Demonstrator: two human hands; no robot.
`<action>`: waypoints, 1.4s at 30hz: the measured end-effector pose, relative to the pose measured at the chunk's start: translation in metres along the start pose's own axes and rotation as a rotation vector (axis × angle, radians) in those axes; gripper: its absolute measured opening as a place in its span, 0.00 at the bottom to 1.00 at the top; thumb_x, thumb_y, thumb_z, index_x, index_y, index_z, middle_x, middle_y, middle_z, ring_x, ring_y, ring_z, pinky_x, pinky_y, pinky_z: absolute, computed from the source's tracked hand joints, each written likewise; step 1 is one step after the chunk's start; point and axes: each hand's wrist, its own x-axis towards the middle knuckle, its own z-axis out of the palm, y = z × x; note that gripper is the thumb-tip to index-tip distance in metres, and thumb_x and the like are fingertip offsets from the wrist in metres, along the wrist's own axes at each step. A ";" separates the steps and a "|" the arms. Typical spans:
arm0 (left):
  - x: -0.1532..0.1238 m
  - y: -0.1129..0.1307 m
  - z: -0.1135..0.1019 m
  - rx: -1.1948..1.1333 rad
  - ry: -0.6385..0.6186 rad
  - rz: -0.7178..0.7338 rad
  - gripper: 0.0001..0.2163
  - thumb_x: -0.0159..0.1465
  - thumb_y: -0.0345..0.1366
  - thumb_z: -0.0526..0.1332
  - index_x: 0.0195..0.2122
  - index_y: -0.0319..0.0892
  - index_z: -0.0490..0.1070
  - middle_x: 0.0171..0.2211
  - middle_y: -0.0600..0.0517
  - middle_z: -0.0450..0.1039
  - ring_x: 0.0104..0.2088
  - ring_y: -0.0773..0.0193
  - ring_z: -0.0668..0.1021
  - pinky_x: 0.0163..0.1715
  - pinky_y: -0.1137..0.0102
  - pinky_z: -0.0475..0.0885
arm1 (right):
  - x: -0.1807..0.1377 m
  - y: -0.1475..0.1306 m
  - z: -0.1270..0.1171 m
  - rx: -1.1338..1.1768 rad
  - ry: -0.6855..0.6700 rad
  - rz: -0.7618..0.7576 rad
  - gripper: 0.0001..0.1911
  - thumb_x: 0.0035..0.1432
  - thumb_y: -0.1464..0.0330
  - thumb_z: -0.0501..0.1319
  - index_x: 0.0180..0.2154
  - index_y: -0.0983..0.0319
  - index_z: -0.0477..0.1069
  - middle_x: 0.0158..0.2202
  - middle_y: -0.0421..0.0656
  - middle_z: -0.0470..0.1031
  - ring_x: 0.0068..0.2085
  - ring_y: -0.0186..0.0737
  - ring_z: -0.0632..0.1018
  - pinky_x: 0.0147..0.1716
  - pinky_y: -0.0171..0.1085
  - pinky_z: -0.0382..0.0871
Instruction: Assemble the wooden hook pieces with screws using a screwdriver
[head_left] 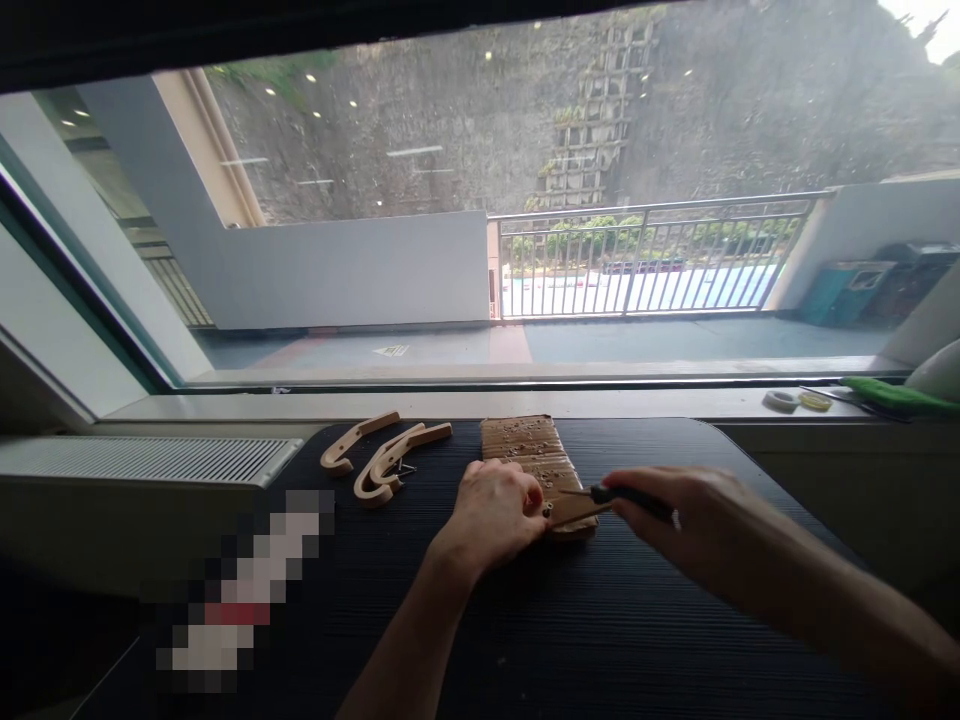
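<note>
A ribbed wooden board [527, 450] with small holes lies on the black mat [525, 640] in front of me. My left hand [495, 515] rests closed on the board's near left edge, its fingertips pinched on something small that I cannot make out. My right hand [694, 525] grips a black-handled screwdriver [626, 495], whose tip points left toward the left fingertips over the board's near end. Three curved wooden hooks [386, 455] lie on the mat to the left of the board, with a small dark screw beside them.
A white radiator grille [150, 460] runs along the left. The window sill [450, 403] holds tape rolls [796, 401] and a green cloth [892, 397] at the right. A blurred-out patch [240, 590] sits at the mat's near left. A large window is straight ahead.
</note>
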 end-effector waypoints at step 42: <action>-0.001 -0.002 0.001 0.066 -0.045 0.006 0.07 0.54 0.42 0.61 0.29 0.47 0.76 0.33 0.53 0.75 0.38 0.58 0.73 0.43 0.64 0.64 | 0.060 0.018 0.055 0.607 -0.024 0.293 0.14 0.50 0.62 0.62 0.37 0.63 0.69 0.27 0.41 0.75 0.26 0.35 0.75 0.22 0.31 0.68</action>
